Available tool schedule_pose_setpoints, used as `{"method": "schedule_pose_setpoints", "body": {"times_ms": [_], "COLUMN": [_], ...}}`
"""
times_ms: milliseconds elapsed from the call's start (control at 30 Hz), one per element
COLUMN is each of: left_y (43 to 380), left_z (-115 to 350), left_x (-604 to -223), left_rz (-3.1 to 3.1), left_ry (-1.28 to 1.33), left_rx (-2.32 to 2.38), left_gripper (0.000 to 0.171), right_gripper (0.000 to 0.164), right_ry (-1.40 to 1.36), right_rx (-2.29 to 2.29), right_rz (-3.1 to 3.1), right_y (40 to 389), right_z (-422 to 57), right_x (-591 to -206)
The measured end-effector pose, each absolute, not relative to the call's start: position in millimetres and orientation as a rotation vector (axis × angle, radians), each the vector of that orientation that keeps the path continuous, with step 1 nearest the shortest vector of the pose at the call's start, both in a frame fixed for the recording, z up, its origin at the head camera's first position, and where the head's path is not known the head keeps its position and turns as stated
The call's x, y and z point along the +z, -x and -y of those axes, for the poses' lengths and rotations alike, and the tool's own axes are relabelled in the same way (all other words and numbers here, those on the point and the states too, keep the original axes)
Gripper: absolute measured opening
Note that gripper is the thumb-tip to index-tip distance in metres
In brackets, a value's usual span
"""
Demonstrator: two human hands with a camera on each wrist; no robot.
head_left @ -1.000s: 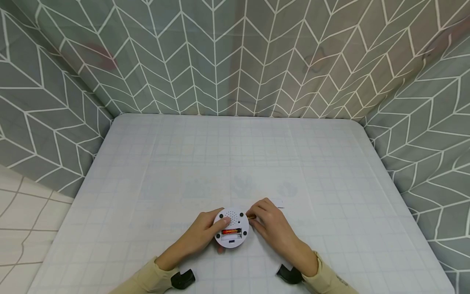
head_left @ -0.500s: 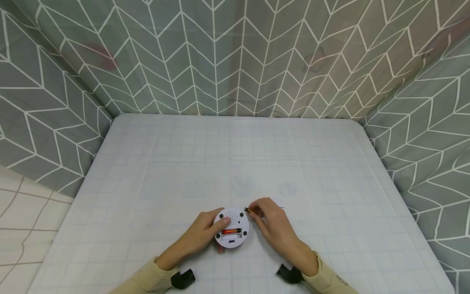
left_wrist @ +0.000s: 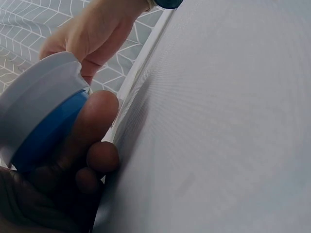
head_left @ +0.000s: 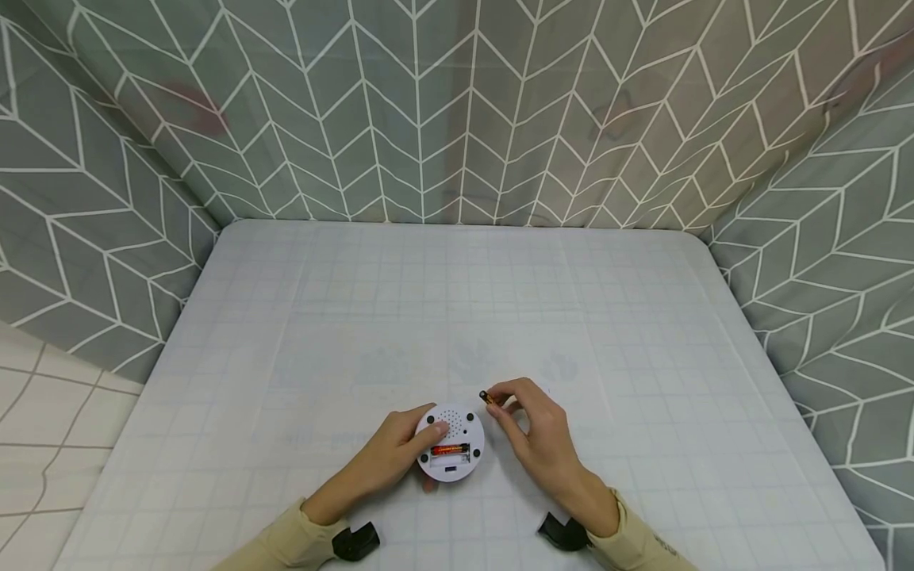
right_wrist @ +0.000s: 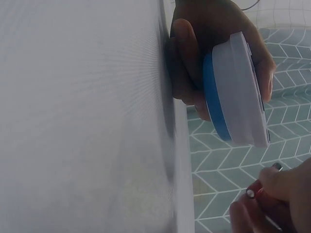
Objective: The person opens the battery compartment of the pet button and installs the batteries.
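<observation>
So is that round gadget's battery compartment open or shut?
Open: the battery compartment is uncovered, with a red battery visible inside.

No text can be read for certain. The slim red-orange cylindrical battery (head_left: 448, 450) lying in the open compartment of the round white plastic device (head_left: 457, 436) carries yellowish print along its side, too small to make out. On the small black-and-gold cylindrical battery (head_left: 487, 396) pinched in the person's right hand (head_left: 531, 432), any label is likewise too small to tell. Dark marks like lettering (head_left: 666, 544) run along the pale-yellow fabric right sleeve (head_left: 631, 527), their characters illegible.
</observation>
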State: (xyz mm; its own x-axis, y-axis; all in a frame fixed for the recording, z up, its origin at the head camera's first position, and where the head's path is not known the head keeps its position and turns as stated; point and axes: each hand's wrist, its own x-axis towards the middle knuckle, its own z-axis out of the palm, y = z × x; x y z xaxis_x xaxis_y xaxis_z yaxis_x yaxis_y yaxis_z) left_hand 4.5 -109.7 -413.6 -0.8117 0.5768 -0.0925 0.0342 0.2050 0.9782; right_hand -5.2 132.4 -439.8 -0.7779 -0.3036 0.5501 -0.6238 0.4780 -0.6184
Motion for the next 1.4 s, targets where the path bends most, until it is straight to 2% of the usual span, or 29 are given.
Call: {"method": "schedule_pose_setpoints", "body": {"times_ms": [267,767,1133,1400], "left_y": [-2.5,-3.2,-3.1,-0.4], "left_z": [109.9,109.5,110.0,110.3], "left_x": [-429.5,-415.6,-415.0,-438.4], "left_rz": [-2.068,-2.05,-2.054,-2.063], "left_ry": [-0.542,-0.599,-0.587,-0.593], "left_rx": [1.617,1.651,1.638,1.633], "left_gripper": [0.019,0.018,0.019,0.019], "right_gripper": [0.029,0.032,0.025,0.025], "right_ry": [-0.89,-1.033,-1.161,-1.196], "right_rx": [1.279,1.294,1.254,1.212], "right_rz": [2.276,2.115,1.997,2.004], "right_y": [5.5,6.5,6.5,3.9], "right_z": [-130.3,-127.0,-123.0,-122.6], "right_x": [-438.9,-433.2,-424.4,-423.8]}}
